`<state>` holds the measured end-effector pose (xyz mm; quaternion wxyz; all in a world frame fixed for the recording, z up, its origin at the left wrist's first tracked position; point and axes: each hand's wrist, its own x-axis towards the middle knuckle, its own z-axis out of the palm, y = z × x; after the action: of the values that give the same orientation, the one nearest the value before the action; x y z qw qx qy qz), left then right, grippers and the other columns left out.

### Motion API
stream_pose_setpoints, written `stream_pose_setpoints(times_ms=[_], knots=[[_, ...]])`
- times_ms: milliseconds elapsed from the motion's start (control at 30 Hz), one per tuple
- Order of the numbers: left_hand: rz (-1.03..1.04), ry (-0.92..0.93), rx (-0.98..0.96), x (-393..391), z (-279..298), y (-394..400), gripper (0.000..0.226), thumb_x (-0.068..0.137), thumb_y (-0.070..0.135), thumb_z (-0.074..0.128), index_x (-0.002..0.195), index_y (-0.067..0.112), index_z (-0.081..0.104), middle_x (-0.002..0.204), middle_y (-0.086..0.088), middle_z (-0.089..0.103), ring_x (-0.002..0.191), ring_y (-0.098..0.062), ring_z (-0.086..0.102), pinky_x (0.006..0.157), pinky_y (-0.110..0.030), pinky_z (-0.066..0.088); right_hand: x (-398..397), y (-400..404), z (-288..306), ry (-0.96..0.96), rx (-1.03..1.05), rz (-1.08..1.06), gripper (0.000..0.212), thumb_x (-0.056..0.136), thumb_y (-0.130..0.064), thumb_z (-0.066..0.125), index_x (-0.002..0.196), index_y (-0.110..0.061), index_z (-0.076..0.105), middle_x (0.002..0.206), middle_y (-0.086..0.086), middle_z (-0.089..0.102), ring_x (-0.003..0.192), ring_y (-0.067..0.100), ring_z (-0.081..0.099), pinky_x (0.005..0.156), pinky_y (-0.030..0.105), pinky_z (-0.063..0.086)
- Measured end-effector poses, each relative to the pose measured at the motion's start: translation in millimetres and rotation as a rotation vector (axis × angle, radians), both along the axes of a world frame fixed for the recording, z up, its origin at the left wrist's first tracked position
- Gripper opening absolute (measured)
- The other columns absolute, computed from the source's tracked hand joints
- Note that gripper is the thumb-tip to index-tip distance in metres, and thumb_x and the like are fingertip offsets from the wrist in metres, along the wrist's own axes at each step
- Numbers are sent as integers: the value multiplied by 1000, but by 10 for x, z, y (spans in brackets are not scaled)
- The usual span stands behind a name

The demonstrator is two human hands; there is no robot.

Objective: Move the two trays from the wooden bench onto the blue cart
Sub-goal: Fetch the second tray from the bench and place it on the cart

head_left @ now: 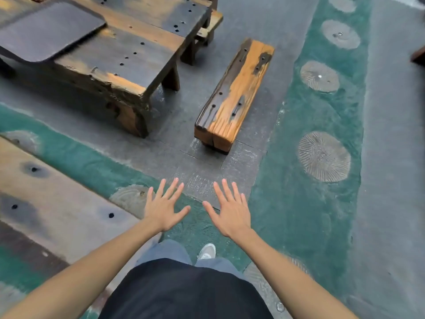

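While both hands, left hand (164, 209) and right hand (230, 209), hover spread and empty, one dark flat rectangular tray (46, 31) remains on the weathered wooden bench (128, 54); no cart visible.

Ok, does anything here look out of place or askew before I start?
One thing: the dark tray on the wooden bench sits at an angle, with its near corner hanging past the bench edge. Both hands, the left hand and right hand, are empty. No second tray or blue cart is in view.
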<state>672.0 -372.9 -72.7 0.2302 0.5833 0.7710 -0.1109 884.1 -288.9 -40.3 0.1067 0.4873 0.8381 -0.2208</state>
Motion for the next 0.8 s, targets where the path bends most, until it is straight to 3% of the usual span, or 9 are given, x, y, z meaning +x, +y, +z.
stream_pose_setpoints(times_ms=[200, 400, 800], knots=[[204, 44, -7, -437, 4, 56, 97, 73, 82, -9, 159, 36, -11, 167, 9, -18, 154, -27, -17, 121, -56, -6, -568, 563, -140, 10, -45, 169, 79, 95, -77, 13, 163, -38, 3, 172, -8, -8, 157, 20, -15, 127, 46, -1], [272, 87, 8, -1132, -16, 358, 96, 74, 81, -9, 159, 36, -10, 167, 8, -17, 154, -27, -16, 121, -56, -5, -1358, 1153, -230, 2, -4, 260, 79, 95, -78, 14, 163, -39, 5, 172, -8, -6, 157, 20, -13, 127, 46, -1], [561, 73, 126, -2812, 120, 1118, 93, 76, 80, -8, 159, 38, -9, 166, 9, -20, 155, -26, -16, 121, -54, -6, -3500, 2185, -24, -32, 63, 470, 81, 93, -81, 13, 163, -40, 3, 172, -7, -6, 158, 23, -11, 125, 47, 0]])
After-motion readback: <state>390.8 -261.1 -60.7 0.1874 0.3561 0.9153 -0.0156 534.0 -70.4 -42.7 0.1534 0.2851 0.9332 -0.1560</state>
